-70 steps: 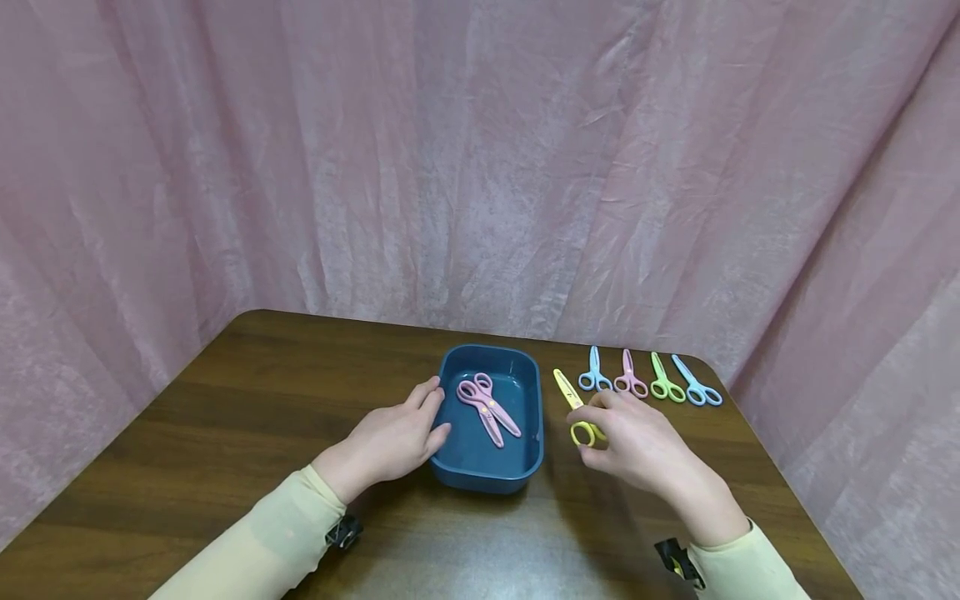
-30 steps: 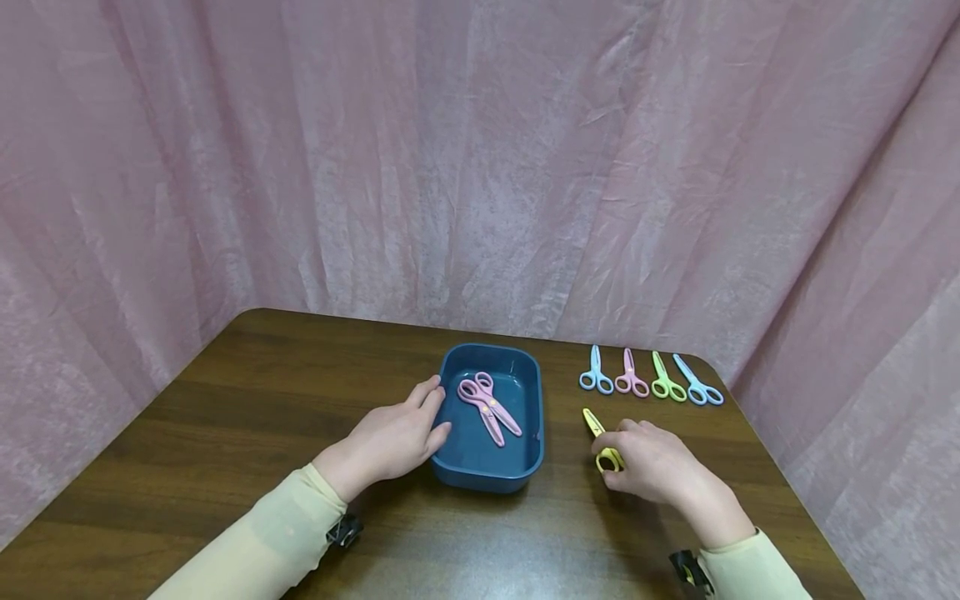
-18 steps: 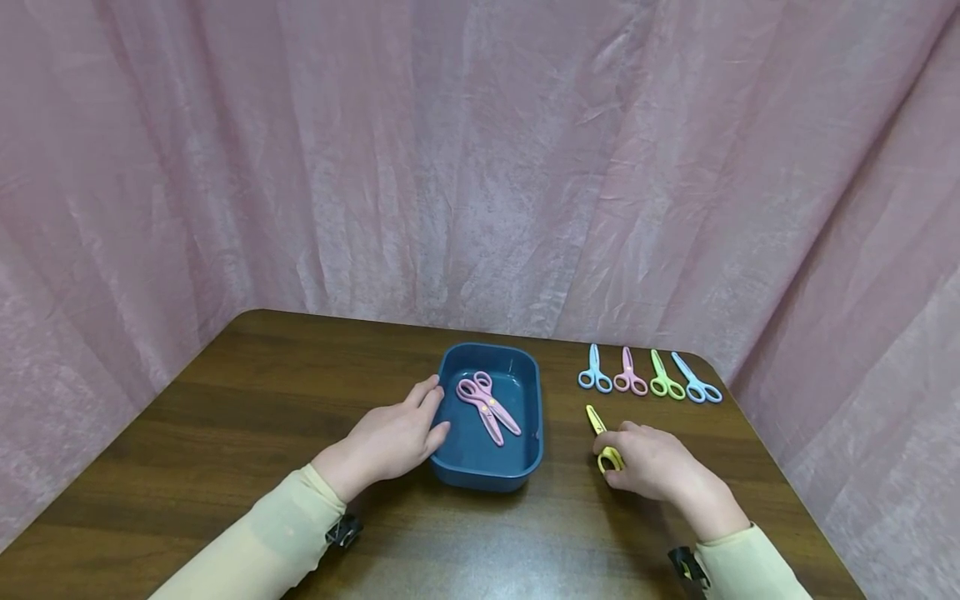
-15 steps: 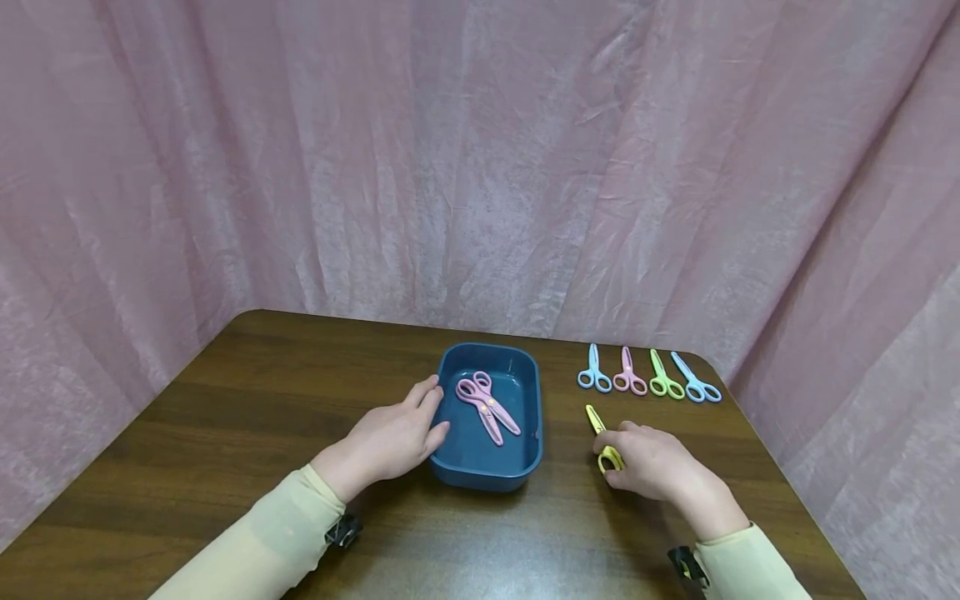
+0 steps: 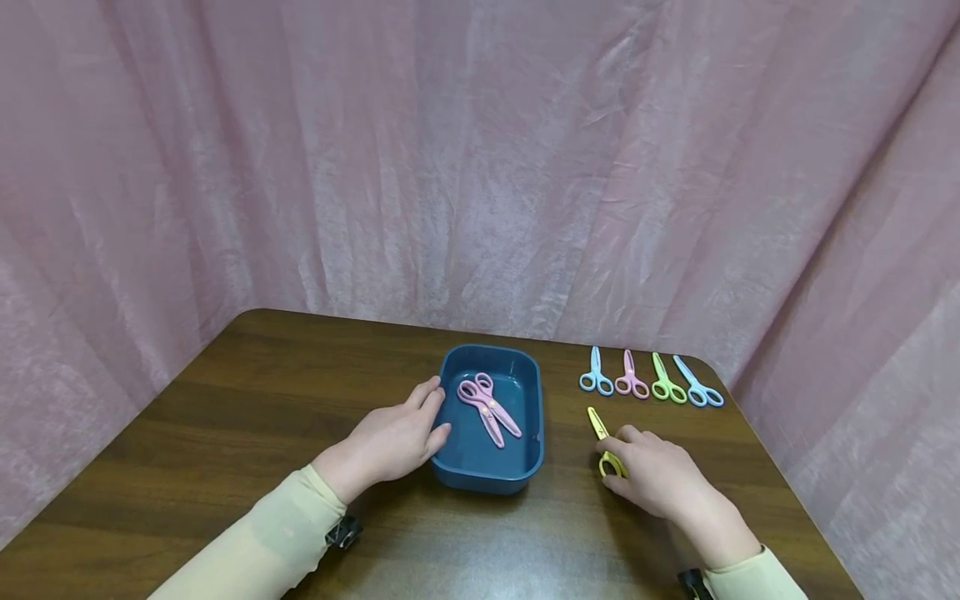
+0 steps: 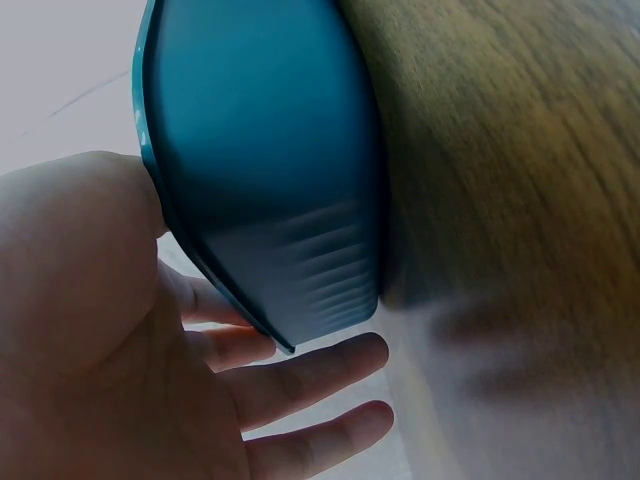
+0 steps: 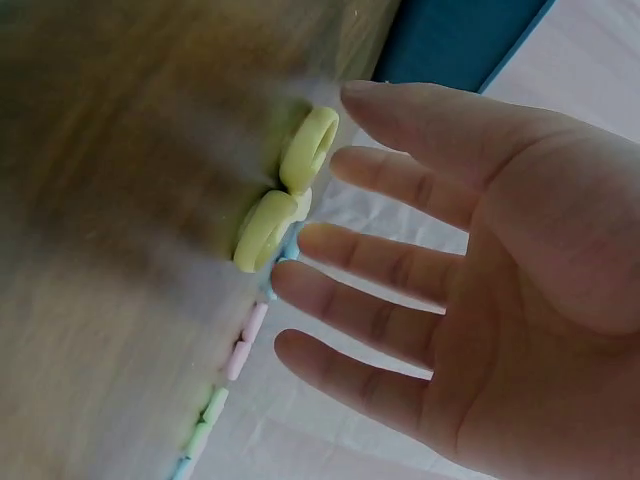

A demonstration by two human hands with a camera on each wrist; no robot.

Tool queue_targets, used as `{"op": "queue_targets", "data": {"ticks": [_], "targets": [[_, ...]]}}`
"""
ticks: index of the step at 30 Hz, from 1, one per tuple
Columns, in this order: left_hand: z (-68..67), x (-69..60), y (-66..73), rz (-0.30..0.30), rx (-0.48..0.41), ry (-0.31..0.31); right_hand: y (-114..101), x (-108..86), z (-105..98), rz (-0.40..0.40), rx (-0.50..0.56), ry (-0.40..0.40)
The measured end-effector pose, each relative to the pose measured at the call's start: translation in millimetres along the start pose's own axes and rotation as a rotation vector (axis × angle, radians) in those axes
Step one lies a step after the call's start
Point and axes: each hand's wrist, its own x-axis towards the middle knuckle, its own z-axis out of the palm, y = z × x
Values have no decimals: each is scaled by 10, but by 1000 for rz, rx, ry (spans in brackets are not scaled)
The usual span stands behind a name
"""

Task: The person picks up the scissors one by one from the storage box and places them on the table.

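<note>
My left hand (image 5: 386, 437) rests against the left side of a blue plastic bin (image 5: 480, 482), fingers fairly straight along its rim. In the left wrist view the thumb lies at the rim and two fingertips extend past the bin's corner. Two pink scissors (image 5: 487, 408) lie inside the bin, one partly over the other. To the right of the bin, yellow scissors (image 5: 597, 423) lie on the table. My right hand (image 5: 656, 475) hovers over their handles; in the right wrist view its fingers are spread and hold nothing, with the yellow handle loops (image 7: 310, 150) just beyond the fingertips.
Along the far right of the wooden table (image 5: 300, 375) lie several scissors in a row: light blue scissors (image 5: 596, 382), pink scissors (image 5: 632, 385), green scissors (image 5: 667, 388) and blue scissors (image 5: 701, 393). A pink curtain (image 5: 480, 167) hangs behind the table.
My right hand has moved the yellow scissors rightward and nearer, away from the bin, and has let go of them, its fingers loosening. The left hand and the bin have stayed put.
</note>
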Motion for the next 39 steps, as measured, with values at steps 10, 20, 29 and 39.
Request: {"op": "queue_targets", "data": {"ticks": [10, 20, 29, 39], "targets": [[-16, -10, 4, -4, 3, -2, -69, -222, 5, 7, 58, -62], [13, -11, -15, -2, 3, -9, -73, -240, 56, 17, 105, -99], [-11, -18, -15, -3, -6, -9, -40, -247, 37, 40, 121, -124], [10, 1, -36, 7, -7, -21, 102, -330, 34, 86, 125, -127]]}}
